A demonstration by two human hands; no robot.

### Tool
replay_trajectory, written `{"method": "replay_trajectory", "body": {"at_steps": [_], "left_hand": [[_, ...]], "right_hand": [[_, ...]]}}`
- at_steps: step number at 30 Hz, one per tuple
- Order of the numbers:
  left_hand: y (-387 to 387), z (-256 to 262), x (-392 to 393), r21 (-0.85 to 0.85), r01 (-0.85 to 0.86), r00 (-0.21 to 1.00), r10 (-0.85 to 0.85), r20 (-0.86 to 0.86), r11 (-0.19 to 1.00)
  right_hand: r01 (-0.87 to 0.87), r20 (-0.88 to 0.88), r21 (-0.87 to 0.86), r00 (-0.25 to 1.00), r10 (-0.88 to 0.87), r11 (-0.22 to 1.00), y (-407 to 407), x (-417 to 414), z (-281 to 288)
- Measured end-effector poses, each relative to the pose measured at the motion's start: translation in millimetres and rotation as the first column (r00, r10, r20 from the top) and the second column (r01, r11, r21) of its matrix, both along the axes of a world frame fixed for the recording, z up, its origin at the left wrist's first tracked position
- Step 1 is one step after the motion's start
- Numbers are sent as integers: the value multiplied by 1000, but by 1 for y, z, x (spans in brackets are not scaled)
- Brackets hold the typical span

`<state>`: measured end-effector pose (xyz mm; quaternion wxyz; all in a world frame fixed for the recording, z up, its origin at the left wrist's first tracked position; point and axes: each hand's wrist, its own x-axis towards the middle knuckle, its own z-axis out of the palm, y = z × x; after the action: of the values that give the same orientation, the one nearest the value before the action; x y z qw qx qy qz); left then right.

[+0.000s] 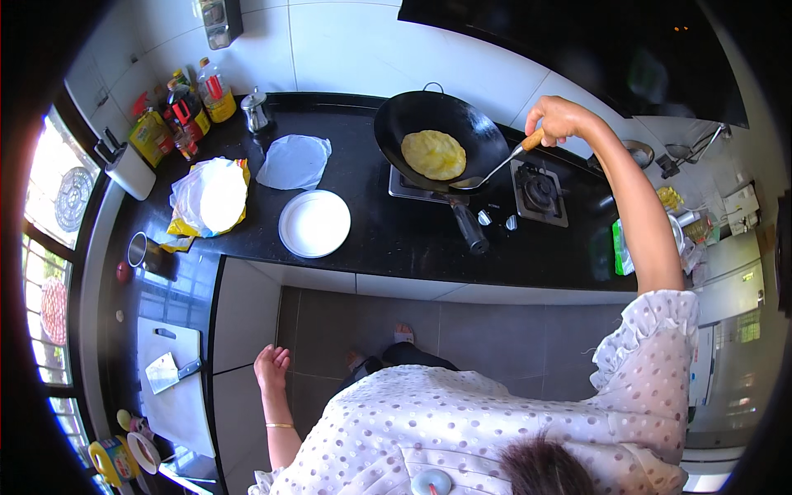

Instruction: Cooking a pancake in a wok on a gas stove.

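My right hand (558,117) grips the wooden end of a metal wok spatula (500,164). The spatula's blade rests at the near side of a black wok (482,127), beside the pancake. A round, yellowish pancake (434,154) lies flat in the wok, lightly browned at its rim. Beneath the wok is the left gas burner (402,185), and the wok's black handle (470,229) points towards me. My left hand (272,369) hangs by the counter's front, with loosely bent fingers and nothing in it.
A white plate (314,223) and a plastic sheet (295,162) lie left of the wok. Beyond them are a plastic-covered white disc (223,195), oil bottles (215,93) and a knife block (130,170). A cleaver (167,373) rests on a white cutting board (179,402). A second burner (538,189) sits right.
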<state>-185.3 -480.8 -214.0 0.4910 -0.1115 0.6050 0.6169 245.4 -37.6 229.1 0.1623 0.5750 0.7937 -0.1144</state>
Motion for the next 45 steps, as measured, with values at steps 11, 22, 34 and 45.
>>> {"method": "replay_trajectory", "body": {"at_steps": [11, 22, 34, 45], "left_hand": [[-78, -7, 53, -77, -343, 939, 339, -60, 936], [-64, 28, 124, -113, -270, 962, 262, -76, 956], [-89, 32, 146, -209, -276, 959, 254, -124, 938], [-56, 38, 141, -114, -92, 991, 80, -106, 989]], "right_hand": [[80, -416, -52, 905, -94, 995, -42, 35, -128], [-185, -538, -807, -160, -827, 561, -26, 69, -238], [114, -922, -369, 84, -379, 922, -72, 90, -199], [11, -599, 401, 760, 253, 916, -112, 81, -216]]}}
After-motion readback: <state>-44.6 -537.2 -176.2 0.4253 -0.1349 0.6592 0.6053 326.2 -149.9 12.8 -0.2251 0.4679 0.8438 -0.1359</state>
